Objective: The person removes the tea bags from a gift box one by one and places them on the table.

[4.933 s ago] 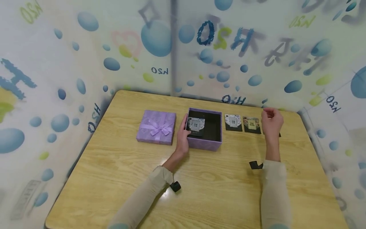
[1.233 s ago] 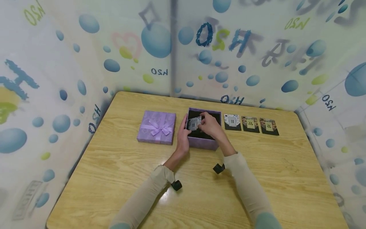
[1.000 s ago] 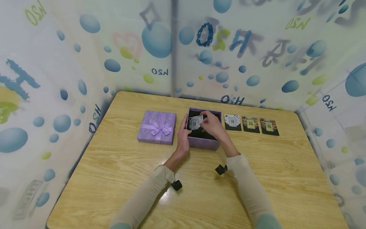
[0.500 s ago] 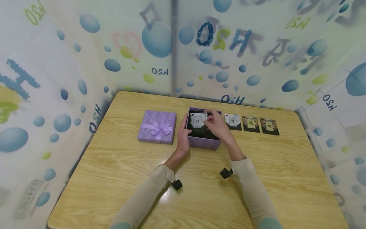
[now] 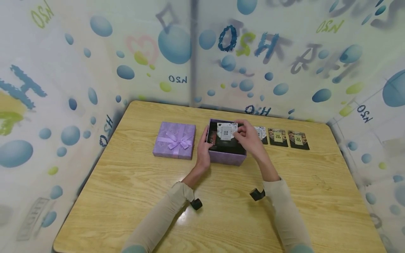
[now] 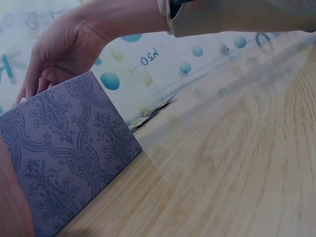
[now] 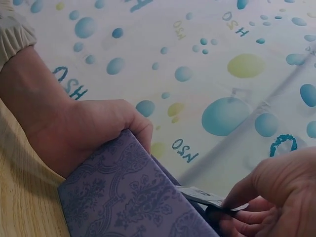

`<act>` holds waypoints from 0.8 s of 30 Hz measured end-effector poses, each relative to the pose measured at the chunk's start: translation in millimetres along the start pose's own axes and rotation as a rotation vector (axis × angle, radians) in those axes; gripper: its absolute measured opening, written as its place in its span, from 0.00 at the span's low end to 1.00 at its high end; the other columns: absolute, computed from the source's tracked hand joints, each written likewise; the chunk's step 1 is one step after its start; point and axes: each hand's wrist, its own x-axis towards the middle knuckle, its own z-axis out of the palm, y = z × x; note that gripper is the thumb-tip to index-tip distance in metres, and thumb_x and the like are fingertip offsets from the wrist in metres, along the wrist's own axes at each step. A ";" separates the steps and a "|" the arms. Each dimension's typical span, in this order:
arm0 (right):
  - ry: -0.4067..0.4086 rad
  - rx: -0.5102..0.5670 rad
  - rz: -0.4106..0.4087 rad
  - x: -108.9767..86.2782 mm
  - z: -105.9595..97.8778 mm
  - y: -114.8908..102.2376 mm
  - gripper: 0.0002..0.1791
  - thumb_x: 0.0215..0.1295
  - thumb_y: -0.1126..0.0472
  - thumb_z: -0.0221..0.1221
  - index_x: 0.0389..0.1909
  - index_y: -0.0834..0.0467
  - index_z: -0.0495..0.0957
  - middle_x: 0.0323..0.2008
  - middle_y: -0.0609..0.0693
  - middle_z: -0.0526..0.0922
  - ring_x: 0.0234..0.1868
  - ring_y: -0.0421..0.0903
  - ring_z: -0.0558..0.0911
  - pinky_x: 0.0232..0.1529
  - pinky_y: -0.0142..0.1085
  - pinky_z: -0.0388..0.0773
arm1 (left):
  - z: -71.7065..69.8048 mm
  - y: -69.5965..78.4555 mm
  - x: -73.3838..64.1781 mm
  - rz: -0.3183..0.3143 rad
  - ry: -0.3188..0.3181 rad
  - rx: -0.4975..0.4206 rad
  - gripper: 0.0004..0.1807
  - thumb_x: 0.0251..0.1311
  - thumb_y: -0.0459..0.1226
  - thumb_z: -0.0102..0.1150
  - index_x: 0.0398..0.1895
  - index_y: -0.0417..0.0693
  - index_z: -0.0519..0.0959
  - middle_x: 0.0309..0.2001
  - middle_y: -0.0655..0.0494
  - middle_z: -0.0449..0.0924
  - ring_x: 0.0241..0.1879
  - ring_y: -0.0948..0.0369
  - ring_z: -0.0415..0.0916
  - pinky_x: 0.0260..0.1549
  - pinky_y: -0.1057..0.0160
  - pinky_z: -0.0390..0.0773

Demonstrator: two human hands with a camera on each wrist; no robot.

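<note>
An uncovered purple gift box (image 5: 227, 158) with a dark inside stands on the table. My left hand (image 5: 203, 151) grips its left wall, with the thumb over the rim, as the right wrist view shows. My right hand (image 5: 249, 137) pinches the right edge of a flat square packet (image 5: 226, 132), white above and black below. The packet overlaps the far part of the box opening. At the left inside the box, part of a reddish packet (image 5: 213, 137) shows. The purple lid (image 5: 174, 140), with a ribbon bow, lies left of my left hand.
Right of the box, a white-and-black packet (image 5: 262, 135) is partly behind my right hand. Two brown-and-black packets, one beside the box end (image 5: 278, 137) and one farther right (image 5: 299, 140), continue the row. A patterned wall (image 5: 221, 80) rises behind the wooden table (image 5: 221, 211).
Earlier my right hand was over the rightmost packet on the table. It then reached into the box, and has since drawn the white-and-black packet up and rightward. My left hand stays on the box.
</note>
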 end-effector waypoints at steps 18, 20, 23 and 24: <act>0.069 0.107 0.009 -21.5 -22.7 12.2 0.26 0.75 0.68 0.55 0.73 0.64 0.68 0.40 0.62 0.78 0.30 0.45 0.75 0.35 0.31 0.77 | -0.2 -0.9 0.7 0.045 0.000 0.016 0.44 0.57 0.25 0.37 0.83 0.43 0.56 0.82 0.51 0.57 0.80 0.55 0.51 0.73 0.44 0.56; 0.080 0.117 0.012 -24.2 -25.2 14.3 0.26 0.76 0.68 0.55 0.72 0.65 0.68 0.39 0.62 0.77 0.28 0.42 0.73 0.35 0.31 0.77 | 0.0 -0.3 0.5 0.041 -0.001 0.005 0.44 0.57 0.25 0.37 0.83 0.44 0.56 0.82 0.51 0.57 0.80 0.55 0.51 0.73 0.44 0.56; 0.095 0.125 0.016 -27.8 -29.0 16.8 0.26 0.76 0.67 0.55 0.72 0.67 0.67 0.39 0.61 0.77 0.28 0.43 0.73 0.35 0.31 0.77 | 0.4 0.4 0.1 0.037 -0.001 -0.013 0.44 0.58 0.26 0.38 0.84 0.45 0.56 0.82 0.51 0.56 0.81 0.55 0.50 0.73 0.44 0.56; 0.096 0.129 0.021 -28.9 -30.2 17.7 0.26 0.76 0.67 0.55 0.72 0.67 0.67 0.39 0.61 0.76 0.28 0.43 0.72 0.35 0.31 0.76 | 0.3 0.0 0.0 0.035 0.001 -0.012 0.44 0.58 0.26 0.38 0.84 0.45 0.56 0.82 0.51 0.56 0.81 0.55 0.50 0.73 0.44 0.56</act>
